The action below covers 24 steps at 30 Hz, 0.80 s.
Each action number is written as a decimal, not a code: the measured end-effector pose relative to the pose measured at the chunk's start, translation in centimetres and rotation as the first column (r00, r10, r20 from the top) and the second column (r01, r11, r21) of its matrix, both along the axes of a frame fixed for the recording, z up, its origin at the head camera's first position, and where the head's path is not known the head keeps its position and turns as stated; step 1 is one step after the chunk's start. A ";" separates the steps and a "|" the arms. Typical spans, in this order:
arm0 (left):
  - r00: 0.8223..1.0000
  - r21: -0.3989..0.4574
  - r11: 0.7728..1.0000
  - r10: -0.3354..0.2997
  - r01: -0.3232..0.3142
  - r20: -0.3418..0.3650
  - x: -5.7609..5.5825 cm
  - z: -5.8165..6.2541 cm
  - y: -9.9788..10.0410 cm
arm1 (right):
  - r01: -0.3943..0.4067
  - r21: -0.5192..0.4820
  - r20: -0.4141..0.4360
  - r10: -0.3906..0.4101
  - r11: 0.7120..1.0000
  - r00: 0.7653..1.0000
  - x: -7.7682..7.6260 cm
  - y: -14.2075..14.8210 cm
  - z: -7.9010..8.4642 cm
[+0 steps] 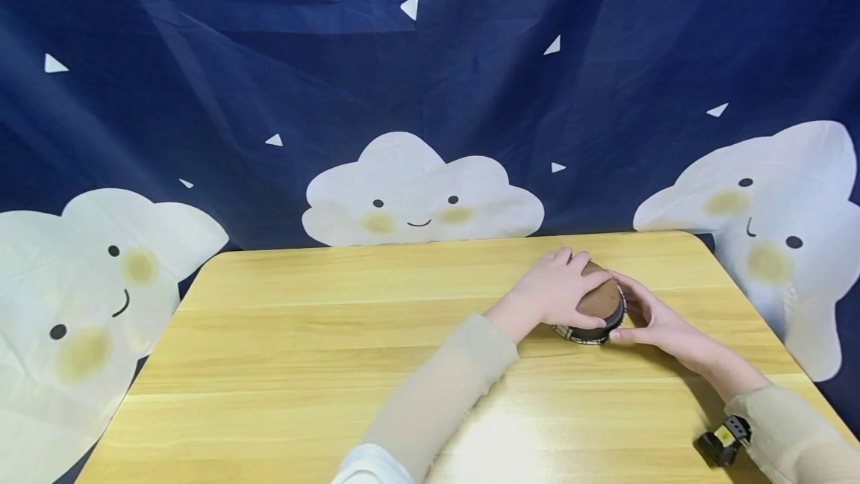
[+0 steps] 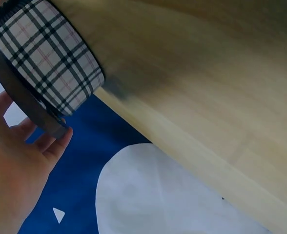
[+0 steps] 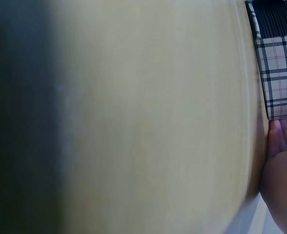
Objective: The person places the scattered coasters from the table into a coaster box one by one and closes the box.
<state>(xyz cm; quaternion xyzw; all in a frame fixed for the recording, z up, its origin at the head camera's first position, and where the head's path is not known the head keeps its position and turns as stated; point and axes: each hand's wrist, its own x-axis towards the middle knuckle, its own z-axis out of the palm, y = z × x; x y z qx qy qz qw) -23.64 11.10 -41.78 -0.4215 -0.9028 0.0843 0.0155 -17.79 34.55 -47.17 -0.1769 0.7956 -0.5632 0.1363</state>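
A round box with black-and-white plaid sides (image 2: 51,53) stands on the table at the right, topped by a brown lid (image 1: 602,300) with a dark rim. A black ribbed strip (image 3: 280,19) breaks the plaid on its side. My left hand (image 1: 556,291) reaches over the top and grips the lid by its edge, fingers at the far side and thumb at the near side. From the right, my right hand (image 1: 657,326) holds the box's side between thumb and fingers. Whether the lid sits fully down on the box cannot be told.
The wooden table (image 1: 322,364) has its far edge just beyond the box. Behind it hangs a dark blue cloth (image 1: 470,81) with white smiling clouds and triangles. A small black device (image 1: 722,441) is at the right wrist.
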 end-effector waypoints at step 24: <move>0.999 -0.002 1.000 0.010 -0.010 -0.038 1.0 -0.7 1.0 | -0.027 -0.028 0.020 0.028 0.999 0.999 -0.1 0.2 0.0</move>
